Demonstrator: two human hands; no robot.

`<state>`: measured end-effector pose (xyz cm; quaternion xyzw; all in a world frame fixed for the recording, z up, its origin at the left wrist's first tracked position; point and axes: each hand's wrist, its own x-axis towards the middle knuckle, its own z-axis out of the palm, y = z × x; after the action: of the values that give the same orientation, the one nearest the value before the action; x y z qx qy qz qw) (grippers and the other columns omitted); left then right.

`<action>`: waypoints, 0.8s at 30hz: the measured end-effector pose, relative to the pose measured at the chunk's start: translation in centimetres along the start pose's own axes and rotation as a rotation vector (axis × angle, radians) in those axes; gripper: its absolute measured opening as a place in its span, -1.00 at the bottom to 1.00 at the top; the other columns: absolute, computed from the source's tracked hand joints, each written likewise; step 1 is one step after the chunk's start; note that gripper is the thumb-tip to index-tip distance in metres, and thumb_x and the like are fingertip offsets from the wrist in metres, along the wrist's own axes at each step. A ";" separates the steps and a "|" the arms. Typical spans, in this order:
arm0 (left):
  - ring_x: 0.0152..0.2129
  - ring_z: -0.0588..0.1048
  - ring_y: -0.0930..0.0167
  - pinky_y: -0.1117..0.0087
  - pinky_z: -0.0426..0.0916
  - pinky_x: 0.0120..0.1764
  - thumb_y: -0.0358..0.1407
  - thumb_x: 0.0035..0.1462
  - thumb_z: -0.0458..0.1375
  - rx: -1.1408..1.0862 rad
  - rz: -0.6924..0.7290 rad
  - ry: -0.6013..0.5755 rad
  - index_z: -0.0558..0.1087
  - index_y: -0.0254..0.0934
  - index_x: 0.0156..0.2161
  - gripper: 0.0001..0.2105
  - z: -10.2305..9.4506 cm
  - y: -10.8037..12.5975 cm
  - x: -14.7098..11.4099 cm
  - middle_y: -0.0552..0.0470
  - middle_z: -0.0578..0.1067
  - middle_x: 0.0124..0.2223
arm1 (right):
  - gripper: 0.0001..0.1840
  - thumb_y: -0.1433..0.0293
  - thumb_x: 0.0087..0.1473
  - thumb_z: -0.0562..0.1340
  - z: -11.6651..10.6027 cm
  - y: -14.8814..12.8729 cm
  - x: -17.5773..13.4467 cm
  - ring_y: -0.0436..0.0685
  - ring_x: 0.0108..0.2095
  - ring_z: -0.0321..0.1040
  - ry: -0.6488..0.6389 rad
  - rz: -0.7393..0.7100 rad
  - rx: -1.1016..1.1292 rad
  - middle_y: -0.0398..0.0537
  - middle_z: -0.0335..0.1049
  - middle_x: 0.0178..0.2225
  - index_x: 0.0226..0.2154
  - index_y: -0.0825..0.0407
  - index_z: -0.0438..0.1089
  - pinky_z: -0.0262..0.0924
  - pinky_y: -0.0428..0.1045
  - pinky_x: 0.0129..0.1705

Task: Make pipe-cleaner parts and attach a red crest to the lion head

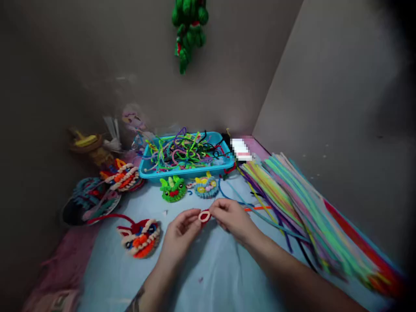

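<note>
Between my hands is a small red and cream pipe-cleaner piece [204,216], bent into a pointed loop with cream along its rim. My left hand [183,229] pinches its left side between thumb and fingers. On the other side, my right hand [229,216] has its fingertips closed on the loop's right edge. To the left lies a red, orange and cream pipe-cleaner lion head [143,238], with one similar pointed ear and a long red stem trailing from it. Beyond my hands sit a green dragon head [173,189] and a blue and yellow head [206,187].
A blue tray [186,174] full of tangled pipe-cleaner scraps stands at the back. Long bundles of coloured pipe cleaners [312,216] lie along the right. At left are a dark bowl [73,214] and another lion head [125,177]. Green figures [188,32] hang on the wall.
</note>
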<state>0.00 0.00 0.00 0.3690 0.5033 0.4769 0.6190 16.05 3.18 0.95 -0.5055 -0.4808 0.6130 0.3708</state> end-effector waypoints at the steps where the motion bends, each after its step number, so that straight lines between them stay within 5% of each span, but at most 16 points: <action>1: -0.44 0.50 0.52 0.56 0.35 -0.34 -0.23 -0.10 0.32 -0.009 -0.006 -0.019 0.51 -0.28 -0.24 -0.72 -0.1 0.0 0.0 0.01 0.60 -0.31 | -0.83 0.35 -0.12 0.16 0.0 -0.1 0.1 -0.15 -0.76 -0.09 -0.009 0.000 -0.003 -0.36 0.04 -0.79 -0.64 0.06 0.26 -0.21 -0.17 -0.71; 7: -0.46 0.51 0.47 0.54 0.35 -0.39 -0.26 -0.09 0.32 -0.044 -0.037 -0.068 0.51 -0.29 -0.27 -0.76 -0.3 -0.2 -0.2 0.00 0.59 -0.38 | -0.84 0.34 -0.12 0.18 0.2 0.0 0.2 -0.14 -0.74 -0.04 -0.023 -0.009 0.027 -0.33 0.11 -0.76 -0.62 0.07 0.29 -0.15 -0.17 -0.70; 18: -0.41 0.50 0.47 0.53 0.37 -0.31 -0.29 -0.19 0.36 0.041 0.044 0.013 0.55 -0.27 -0.36 -0.79 0.1 -0.1 0.0 0.04 0.59 -0.37 | -0.83 0.31 -0.16 0.21 1.0 0.3 0.3 -0.11 -0.73 0.09 0.008 0.061 0.172 -0.26 0.22 -0.74 -0.62 0.08 0.33 -0.02 -0.18 -0.71; 24: -0.50 0.47 0.49 0.55 0.33 -0.44 -0.26 -0.19 0.35 0.145 0.044 0.066 0.54 -0.30 -0.36 -0.77 0.2 0.0 -0.2 0.01 0.58 -0.41 | -0.83 0.31 -0.15 0.22 1.1 0.5 0.3 -0.11 -0.72 0.11 0.001 0.069 0.203 -0.26 0.23 -0.73 -0.60 0.08 0.34 0.00 -0.19 -0.71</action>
<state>0.22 -0.21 0.10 0.4079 0.5484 0.4646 0.5631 14.96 3.12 0.38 -0.4819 -0.3984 0.6707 0.3990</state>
